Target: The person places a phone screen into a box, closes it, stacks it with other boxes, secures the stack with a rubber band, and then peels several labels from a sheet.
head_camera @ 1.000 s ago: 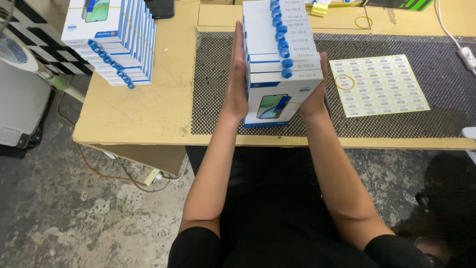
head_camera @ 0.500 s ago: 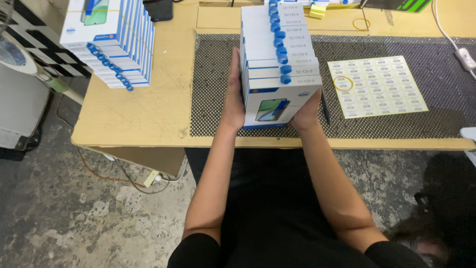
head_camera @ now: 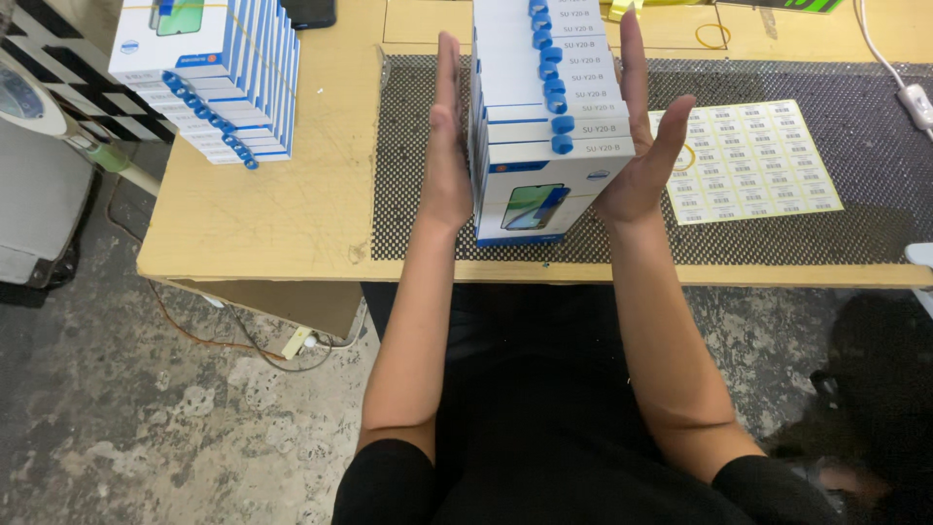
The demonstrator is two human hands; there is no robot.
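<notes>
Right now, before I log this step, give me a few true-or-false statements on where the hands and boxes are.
1. Both hands flank the row of white phone boxes. True: left hand and right hand stand open-palmed at its sides.
2. The row stands on bare wood. False: it stands on the black mesh mat.
3. A second stack of boxes sits at the table's left end. True.
4. The sticker sheet lies left of the row. False: it lies right of it.
</notes>
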